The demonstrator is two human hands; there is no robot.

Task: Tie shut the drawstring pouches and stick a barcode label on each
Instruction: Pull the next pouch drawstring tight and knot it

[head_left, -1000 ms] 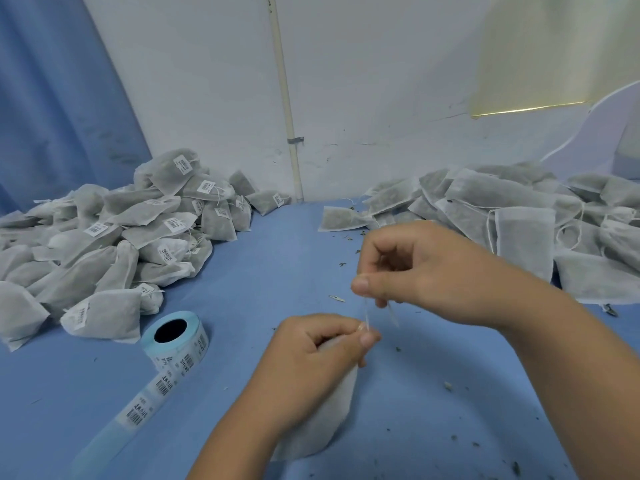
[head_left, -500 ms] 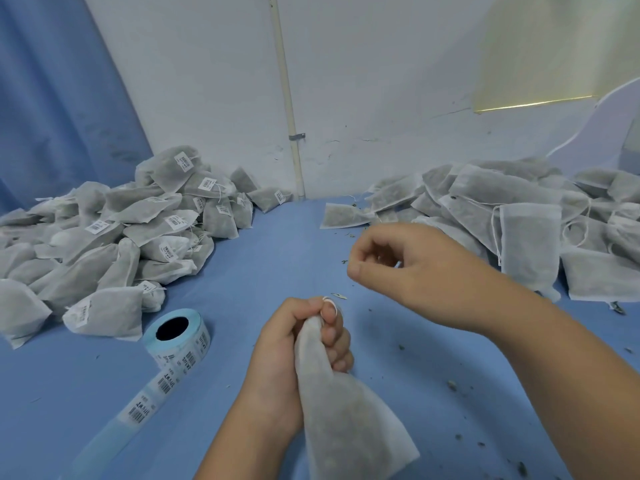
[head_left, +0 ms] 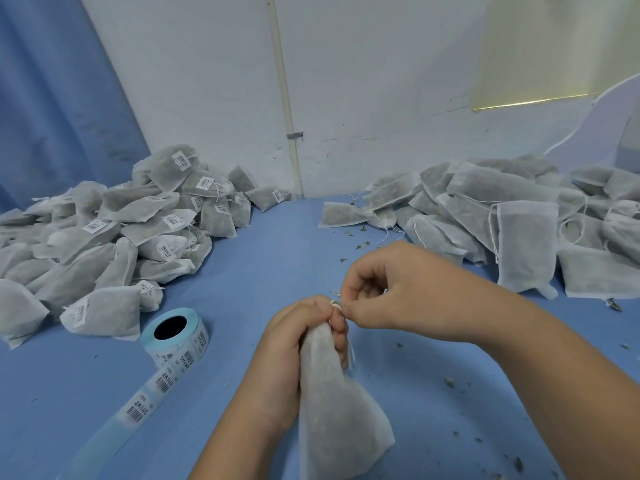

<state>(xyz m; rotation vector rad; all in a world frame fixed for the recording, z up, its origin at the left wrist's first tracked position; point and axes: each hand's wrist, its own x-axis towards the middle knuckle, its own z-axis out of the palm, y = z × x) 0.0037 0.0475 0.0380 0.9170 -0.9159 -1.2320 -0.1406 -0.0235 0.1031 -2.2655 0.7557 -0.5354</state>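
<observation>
Left hand [head_left: 298, 344] is clenched round the neck of a pouch [head_left: 339, 420], fist upright over the near middle of the table [head_left: 263, 258]. The grey-white body of the pouch hangs down out of the fist towards the person and looks filled. Right hand [head_left: 408, 289] is right up against it from the right, thumb and forefinger pinching the white string [head_left: 335, 304] at the very top of the gathered neck, the other fingers curled in. A small loop of string shows just above the left knuckles, and a loose end dangles beside the left fingers. Whether the knot is done, I cannot tell.

To the left of the hands the roll [head_left: 175, 332] of barcode labels stands on the blue cloth, dark core facing up. Its strip [head_left: 152, 393] runs off towards the near edge, with several printed labels on the backing.

Far left, the left heap [head_left: 114, 233] is pouches drawn shut, many with a white barcode label showing. Far right, the right heap [head_left: 502, 216] is flatter pouches with loose strings and no label that I can make out. Dry crumbs [head_left: 450, 382] lie scattered on the cloth around the right arm. Behind it all are a white wall, a pipe [head_left: 285, 98] running down it, and a blue curtain [head_left: 52, 98] on the left.
</observation>
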